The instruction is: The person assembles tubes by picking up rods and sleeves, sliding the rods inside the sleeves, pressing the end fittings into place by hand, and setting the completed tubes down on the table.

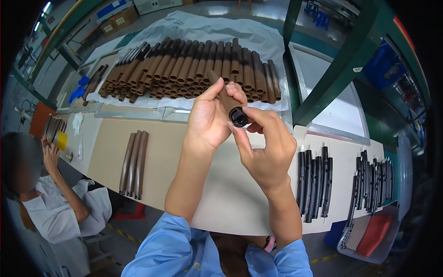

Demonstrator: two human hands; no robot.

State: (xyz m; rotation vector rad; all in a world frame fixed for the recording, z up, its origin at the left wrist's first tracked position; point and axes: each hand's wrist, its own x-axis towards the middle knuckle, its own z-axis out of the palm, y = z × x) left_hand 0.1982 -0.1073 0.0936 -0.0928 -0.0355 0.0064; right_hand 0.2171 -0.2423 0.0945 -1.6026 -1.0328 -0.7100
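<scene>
Tube [227, 98] in both hands [206, 113] [271, 145]

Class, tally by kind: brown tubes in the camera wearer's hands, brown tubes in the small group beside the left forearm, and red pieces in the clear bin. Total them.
Held brown tube: 1
Small-group brown tubes: 3
Red piece: 1
Total: 5

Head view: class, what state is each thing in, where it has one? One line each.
Left hand: gripping the brown tube.
Right hand: pinching the black end piece.
Brown tube: held up, tilted.
Black end piece: at the tube's near end; full seating unclear.
Three brown tubes: lying side by side.
Piled tubes: stacked, many dark-ended.
Black rods: lying in two groups.
Clear bin: open, red item inside.
</scene>
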